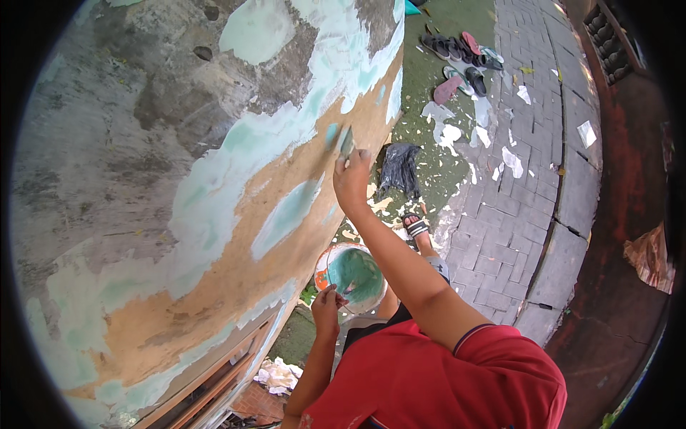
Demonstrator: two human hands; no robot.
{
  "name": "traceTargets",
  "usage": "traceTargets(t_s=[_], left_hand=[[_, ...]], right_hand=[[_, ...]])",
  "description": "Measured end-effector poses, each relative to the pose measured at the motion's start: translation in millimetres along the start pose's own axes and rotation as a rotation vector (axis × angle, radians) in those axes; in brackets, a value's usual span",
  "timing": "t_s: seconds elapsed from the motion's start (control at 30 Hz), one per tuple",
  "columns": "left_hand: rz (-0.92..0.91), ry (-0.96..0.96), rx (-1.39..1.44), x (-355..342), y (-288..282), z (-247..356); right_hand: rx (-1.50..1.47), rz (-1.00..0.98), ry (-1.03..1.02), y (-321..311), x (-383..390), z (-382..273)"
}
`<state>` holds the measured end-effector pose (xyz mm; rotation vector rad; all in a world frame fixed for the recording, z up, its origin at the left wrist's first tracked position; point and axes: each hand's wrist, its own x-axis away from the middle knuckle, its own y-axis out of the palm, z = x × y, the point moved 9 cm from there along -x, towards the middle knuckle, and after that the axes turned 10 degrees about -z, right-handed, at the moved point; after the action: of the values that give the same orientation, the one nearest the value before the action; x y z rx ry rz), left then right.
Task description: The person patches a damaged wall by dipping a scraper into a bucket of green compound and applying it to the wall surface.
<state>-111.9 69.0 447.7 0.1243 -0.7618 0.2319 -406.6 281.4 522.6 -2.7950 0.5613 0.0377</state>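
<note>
My right hand is raised to the wall, its fingers closed round a putty knife. The blade lies close to the tan wall, next to a small wet-looking green smear; whether it touches cannot be told. Lower down, my left hand grips the thin wire handle of a round bucket. Pale green paste coats the bucket's inside. Broad patches of similar green filler run across the wall, bordering bare grey cement.
Peeled white paint flakes litter the green ground and grey pavers. A black plastic bag lies by the wall's foot, near my sandalled foot. Several sandals and shoes sit farther off. Wooden slats edge the wall at lower left.
</note>
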Motion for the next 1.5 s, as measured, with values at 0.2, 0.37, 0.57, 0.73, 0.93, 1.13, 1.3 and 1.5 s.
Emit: traceTargets(t_s=[0.2,0.37,0.57,0.73,0.93,1.13,1.3,1.5], left_hand=[[-0.009,-0.005,-0.012,1,-4,-10],[-0.002,0.014,-0.008,1,-12,-10],[-0.003,0.013,-0.006,2,-8,-10],[-0.017,0.034,-0.015,-2,-9,-17],[-0.016,0.044,0.015,2,-22,-14],[-0.049,0.110,0.104,1,-30,-7],[-0.081,0.126,0.183,1,-42,-9],[-0.090,0.125,0.267,-8,-54,-20]], right_hand=[[0.073,-0.095,-0.262,29,27,-82],[-0.036,-0.202,-0.094,9,46,-56],[0.110,-0.080,0.052,16,1,7],[0.119,0.051,-0.299,30,26,-87],[-0.137,-0.241,-0.073,-1,78,-67],[-0.127,-0.142,0.257,-94,65,133],[0.025,0.013,0.683,-258,125,243],[-0.001,0.289,0.800,-432,254,267]])
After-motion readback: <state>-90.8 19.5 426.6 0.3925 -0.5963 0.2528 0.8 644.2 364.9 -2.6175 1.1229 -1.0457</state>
